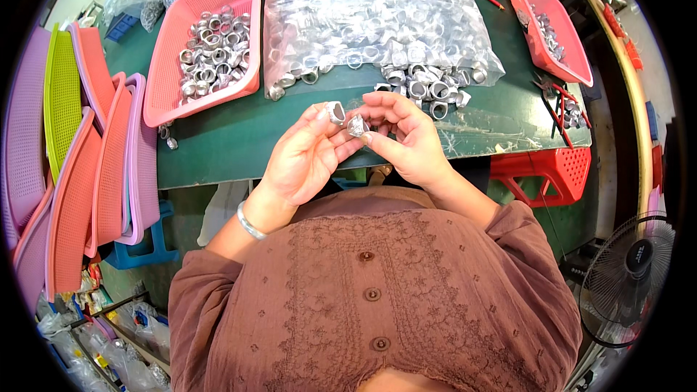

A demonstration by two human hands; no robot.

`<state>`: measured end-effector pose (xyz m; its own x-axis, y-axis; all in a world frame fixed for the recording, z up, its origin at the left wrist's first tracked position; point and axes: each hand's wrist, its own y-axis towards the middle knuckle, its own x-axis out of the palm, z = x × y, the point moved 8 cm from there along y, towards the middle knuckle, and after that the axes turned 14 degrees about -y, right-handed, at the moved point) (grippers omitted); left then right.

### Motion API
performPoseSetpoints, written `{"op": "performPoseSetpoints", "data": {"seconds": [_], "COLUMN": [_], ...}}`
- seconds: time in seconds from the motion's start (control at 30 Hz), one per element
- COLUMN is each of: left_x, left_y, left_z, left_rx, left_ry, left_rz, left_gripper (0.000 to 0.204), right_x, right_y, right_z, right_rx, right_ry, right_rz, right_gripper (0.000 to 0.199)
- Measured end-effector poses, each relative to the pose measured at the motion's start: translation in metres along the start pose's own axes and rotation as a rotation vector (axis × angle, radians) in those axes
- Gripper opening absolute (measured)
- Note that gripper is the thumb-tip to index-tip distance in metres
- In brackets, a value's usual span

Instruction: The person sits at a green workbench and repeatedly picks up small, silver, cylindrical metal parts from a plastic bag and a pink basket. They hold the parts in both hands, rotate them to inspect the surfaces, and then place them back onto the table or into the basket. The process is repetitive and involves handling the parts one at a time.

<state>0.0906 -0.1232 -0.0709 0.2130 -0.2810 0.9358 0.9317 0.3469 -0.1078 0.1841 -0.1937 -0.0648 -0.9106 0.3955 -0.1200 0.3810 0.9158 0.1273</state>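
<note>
My left hand pinches a silver-coloured metal ring between thumb and forefinger. Close beside it, my right hand grips a second silver ring at its fingertips, the left fingers just below. Both hands are above the table's near edge. Beyond them a loose pile of rings spills from the mouth of a large clear plastic bag full of rings. To the left, a pink basket holds many more rings.
Another pink basket with metal pieces stands at the right. Near it lie red-handled pliers on the green table. Stacked plastic baskets crowd the left. A red stool and a fan are at the right.
</note>
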Motion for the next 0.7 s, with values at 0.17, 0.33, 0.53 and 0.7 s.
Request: {"op": "performPoseSetpoints", "data": {"seconds": [0.17,0.33,0.53,0.7], "left_x": [-0.005,-0.020,-0.020,-0.022], "left_y": [0.002,0.004,0.007,0.007], "left_z": [0.000,-0.001,-0.005,-0.006], "left_rx": [0.011,0.014,-0.009,-0.001], "left_ry": [0.004,0.103,0.173,0.225], "left_rz": [0.061,0.137,0.198,0.172], "left_gripper": [0.017,0.018,0.017,0.019], "right_x": [-0.002,-0.011,-0.027,-0.043], "right_y": [-0.001,-0.003,-0.007,-0.009], "right_z": [0.002,0.003,0.004,0.001], "right_rx": [0.066,0.088,0.045,0.004], "right_ry": [0.193,0.338,0.411,0.399], "right_rz": [-0.023,-0.034,0.001,0.054], "right_gripper": [0.042,0.043,0.045,0.045]}}
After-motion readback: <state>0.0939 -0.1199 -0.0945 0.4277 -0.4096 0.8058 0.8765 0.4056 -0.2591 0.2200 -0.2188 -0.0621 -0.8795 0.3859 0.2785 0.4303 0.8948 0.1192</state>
